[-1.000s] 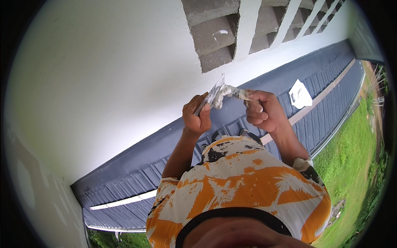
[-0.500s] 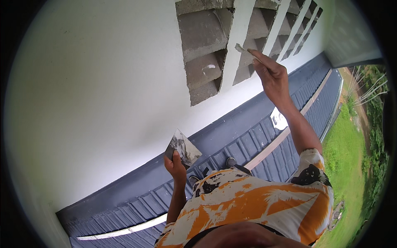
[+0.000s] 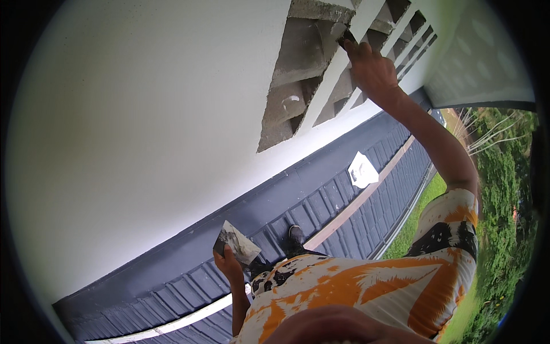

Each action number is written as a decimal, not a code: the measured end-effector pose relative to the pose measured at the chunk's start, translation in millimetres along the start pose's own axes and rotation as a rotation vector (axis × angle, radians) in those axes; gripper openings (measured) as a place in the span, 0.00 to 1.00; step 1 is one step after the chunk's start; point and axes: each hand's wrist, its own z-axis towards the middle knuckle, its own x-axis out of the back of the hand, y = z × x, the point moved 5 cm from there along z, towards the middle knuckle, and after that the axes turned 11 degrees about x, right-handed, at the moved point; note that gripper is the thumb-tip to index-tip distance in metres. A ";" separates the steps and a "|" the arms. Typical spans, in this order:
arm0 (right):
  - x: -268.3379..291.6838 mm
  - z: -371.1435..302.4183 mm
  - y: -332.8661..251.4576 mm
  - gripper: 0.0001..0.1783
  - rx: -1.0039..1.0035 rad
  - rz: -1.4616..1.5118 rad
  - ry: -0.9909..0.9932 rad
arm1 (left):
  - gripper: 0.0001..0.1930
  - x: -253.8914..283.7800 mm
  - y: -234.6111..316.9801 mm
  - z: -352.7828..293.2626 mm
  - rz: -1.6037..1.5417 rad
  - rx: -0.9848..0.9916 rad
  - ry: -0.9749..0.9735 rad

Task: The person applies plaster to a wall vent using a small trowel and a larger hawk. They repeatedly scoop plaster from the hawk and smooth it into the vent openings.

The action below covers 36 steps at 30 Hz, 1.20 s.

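Observation:
My left hand [image 3: 229,265] is closed around the dark edge of a wide metal putty spreader [image 3: 243,245], which has grey-white putty smeared on its blade. It is held low, in front of my shirt and apart from the wall. High on the right, my right hand [image 3: 372,70] reaches to the wall and grips a small putty knife [image 3: 345,39]. The knife's tip is at the upper right edge of a rough grey recess [image 3: 299,49] in the white wall [image 3: 172,114]; my fingers hide most of its handle. A white dab sits lower in that recess.
More slanted recesses [image 3: 421,24] run along the wall to the right. Below lies a dark tiled roof [image 3: 275,235] with a wooden batten [image 3: 338,223]. A white container [image 3: 362,171] with grey smears rests on the tiles. Grass and trees [image 3: 498,172] lie beyond the roof edge.
My right hand has moved up and left with the putty knife, to the recess edge. My view has shifted and tilted; my left hand still holds the putty spreader low.

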 end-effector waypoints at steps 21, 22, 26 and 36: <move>-52.0 47.1 8.0 0.08 0.146 -0.156 -0.041 | 0.09 7.5 -23.7 1.1 -0.019 0.034 0.114; -56.0 46.9 10.4 0.08 0.117 -0.154 -0.074 | 0.09 8.5 -25.2 1.5 -0.002 0.029 0.121; -44.4 40.2 5.1 0.08 0.069 -0.108 -0.159 | 0.10 10.2 -27.2 -1.4 -0.059 0.061 0.152; -65.6 43.3 11.9 0.05 -0.033 -0.272 -0.189 | 0.10 14.7 -28.2 -1.8 -0.069 0.047 0.170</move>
